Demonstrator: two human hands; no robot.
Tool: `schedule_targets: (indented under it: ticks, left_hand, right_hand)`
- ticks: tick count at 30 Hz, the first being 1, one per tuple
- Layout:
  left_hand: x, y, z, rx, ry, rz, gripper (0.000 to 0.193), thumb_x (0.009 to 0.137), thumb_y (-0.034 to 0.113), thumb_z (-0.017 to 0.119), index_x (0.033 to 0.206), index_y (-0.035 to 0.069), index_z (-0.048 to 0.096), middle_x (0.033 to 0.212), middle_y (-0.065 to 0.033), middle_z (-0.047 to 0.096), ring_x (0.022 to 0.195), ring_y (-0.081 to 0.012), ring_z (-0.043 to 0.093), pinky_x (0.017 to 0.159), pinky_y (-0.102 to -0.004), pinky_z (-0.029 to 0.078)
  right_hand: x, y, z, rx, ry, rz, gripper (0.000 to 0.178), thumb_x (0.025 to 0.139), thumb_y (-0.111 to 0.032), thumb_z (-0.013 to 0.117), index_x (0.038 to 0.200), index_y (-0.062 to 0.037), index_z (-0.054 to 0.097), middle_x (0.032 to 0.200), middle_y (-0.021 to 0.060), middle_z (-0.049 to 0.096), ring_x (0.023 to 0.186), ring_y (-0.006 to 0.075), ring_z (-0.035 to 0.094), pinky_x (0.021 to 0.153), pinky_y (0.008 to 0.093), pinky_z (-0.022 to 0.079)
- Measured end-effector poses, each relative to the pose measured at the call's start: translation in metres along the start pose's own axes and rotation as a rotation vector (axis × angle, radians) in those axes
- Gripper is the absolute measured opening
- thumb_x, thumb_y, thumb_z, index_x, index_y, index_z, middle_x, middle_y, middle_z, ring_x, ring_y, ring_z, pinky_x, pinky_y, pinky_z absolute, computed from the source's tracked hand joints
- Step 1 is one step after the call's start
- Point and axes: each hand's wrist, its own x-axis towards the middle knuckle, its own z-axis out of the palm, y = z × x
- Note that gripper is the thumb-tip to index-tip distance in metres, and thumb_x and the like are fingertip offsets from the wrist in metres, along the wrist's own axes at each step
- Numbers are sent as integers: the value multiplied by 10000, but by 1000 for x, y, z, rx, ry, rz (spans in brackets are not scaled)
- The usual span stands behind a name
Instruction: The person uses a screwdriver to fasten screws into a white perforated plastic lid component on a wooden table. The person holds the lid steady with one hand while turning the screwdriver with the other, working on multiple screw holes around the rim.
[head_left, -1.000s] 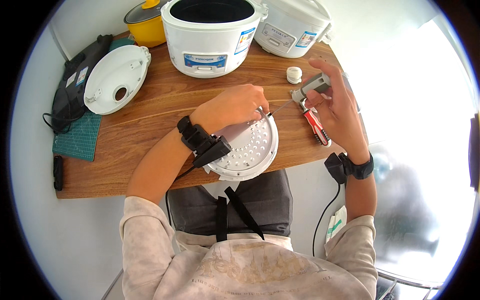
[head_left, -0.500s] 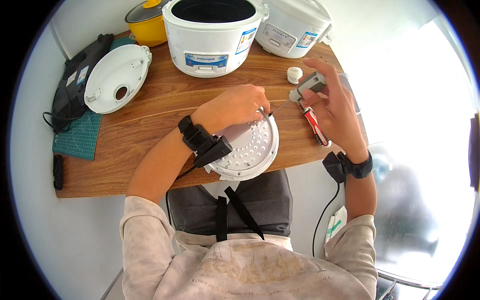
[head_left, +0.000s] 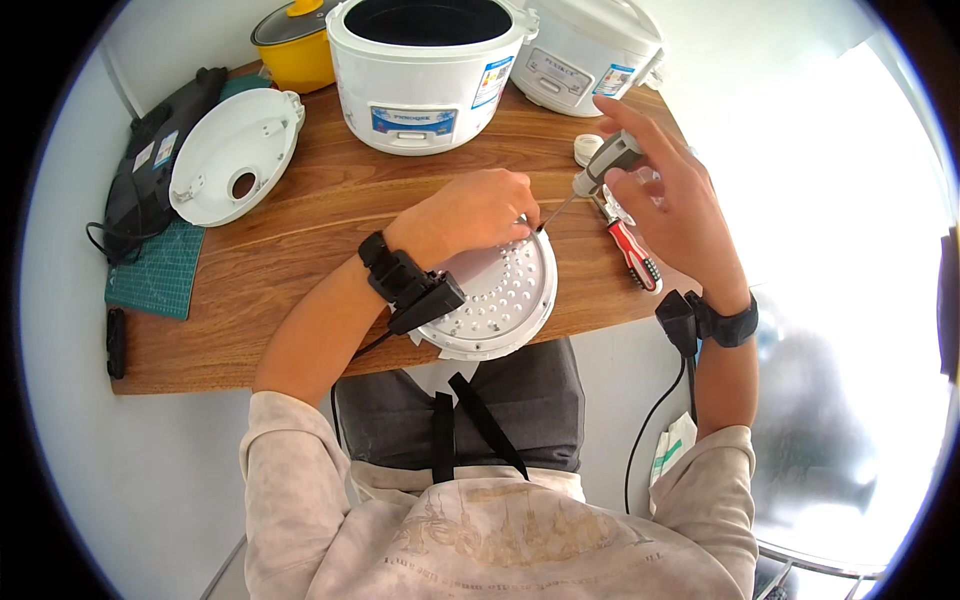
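Observation:
A round white rice cooker lid [head_left: 500,308], its dimpled metal inner plate facing up, lies at the table's front edge and juts slightly over it. My left hand [head_left: 475,208] is closed at its far rim, fingertips bent down on the edge; what lies under them is partly hidden. In my right hand [head_left: 690,210] is a grey-handled screwdriver [head_left: 608,162], gripped by thumb and fingers with the index finger raised. Its thin shaft slants down left, and the dark tip meets the rim beside my left fingertips.
A red-and-black screwdriver [head_left: 634,256] lies under my right hand, near a small white cap [head_left: 588,149]. Behind stand an open white rice cooker [head_left: 425,90], a second cooker [head_left: 580,60] and a yellow pot [head_left: 300,62]. At left are a white lid shell [head_left: 215,150] and a green cutting mat [head_left: 160,275].
My right hand has shifted slightly right and down, its fingers loosened and turned around the screwdriver handle. The handle has tilted a little; the tip stays at the rim. My left hand holds still.

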Motion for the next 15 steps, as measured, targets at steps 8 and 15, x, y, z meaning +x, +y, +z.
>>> schedule_targets:
  ticks: [8,15]
  left_hand:
    - [1,0,1,-17,7,-18,191,857,164,701,997,75,794,968,-151,652,964,-333,648,854,-430,514]
    - [2,-2,1,3,13,-13,172,855,167,705,965,74,800,945,-123,672,936,-322,667,841,-426,522]
  right_hand:
    - [5,5,0,-20,50,-124,527,929,-30,644,1434,-151,559,1191,140,679,1023,257,701,836,348,607]
    - [9,8,0,-90,69,-161,333,926,-70,692,1255,-117,686,1033,121,729,842,234,735,788,330,608]
